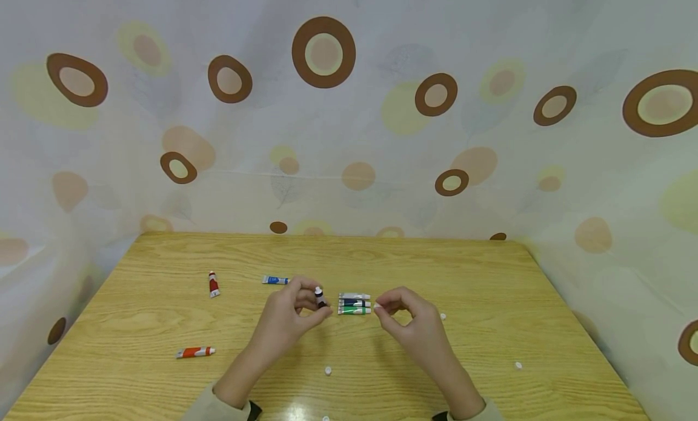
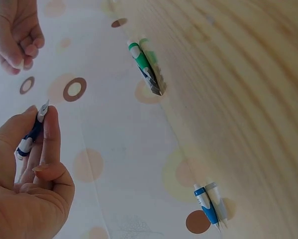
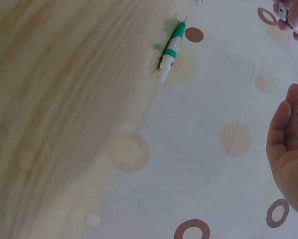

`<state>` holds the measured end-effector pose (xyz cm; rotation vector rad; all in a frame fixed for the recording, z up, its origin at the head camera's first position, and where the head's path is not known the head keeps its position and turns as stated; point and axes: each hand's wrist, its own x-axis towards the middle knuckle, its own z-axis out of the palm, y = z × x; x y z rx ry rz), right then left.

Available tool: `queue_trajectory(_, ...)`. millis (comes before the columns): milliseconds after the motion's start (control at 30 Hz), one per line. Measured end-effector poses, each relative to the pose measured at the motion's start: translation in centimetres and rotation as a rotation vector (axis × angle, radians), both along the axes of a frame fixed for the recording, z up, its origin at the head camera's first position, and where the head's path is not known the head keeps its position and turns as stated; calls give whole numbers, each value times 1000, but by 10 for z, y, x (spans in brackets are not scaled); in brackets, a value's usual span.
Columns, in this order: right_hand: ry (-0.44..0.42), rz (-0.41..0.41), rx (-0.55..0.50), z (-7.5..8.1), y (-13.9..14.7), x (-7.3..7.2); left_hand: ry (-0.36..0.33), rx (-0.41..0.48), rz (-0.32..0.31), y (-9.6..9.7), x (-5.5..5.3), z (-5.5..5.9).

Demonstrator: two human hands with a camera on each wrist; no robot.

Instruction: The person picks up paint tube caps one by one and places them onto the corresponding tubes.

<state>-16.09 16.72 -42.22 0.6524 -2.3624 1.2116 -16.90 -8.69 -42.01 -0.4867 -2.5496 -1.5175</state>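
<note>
My left hand (image 1: 291, 312) pinches a small dark paint tube (image 1: 320, 297) between thumb and fingers, its white end tipped upward in the head view. In the left wrist view the tube (image 2: 33, 133) shows dark blue and white. Across from it, my right hand (image 1: 414, 321) pinches a small white cap (image 1: 377, 305) between thumb and fingertip. Between the hands three paint tubes lie side by side on the table: a silver-grey one (image 1: 354, 296), a dark blue one (image 1: 354, 303) and a green one (image 1: 353, 311).
Behind the left hand lies a blue tube (image 1: 275, 280). Farther left are a dark red tube (image 1: 213, 284) and an orange-red tube (image 1: 195, 352). Several white caps are scattered about, one near the front (image 1: 328, 371) and another at right (image 1: 518, 365). A patterned curtain (image 1: 349, 124) surrounds the wooden table (image 1: 136, 324).
</note>
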Motion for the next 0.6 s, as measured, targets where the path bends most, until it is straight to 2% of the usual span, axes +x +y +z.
queue_trajectory(267,-12,-1,3,0,0,0,73,-45,27,2,1,2)
queue_trajectory(600,-14,7,1,1,0,0,254,-57,-18,1,-3,-2)
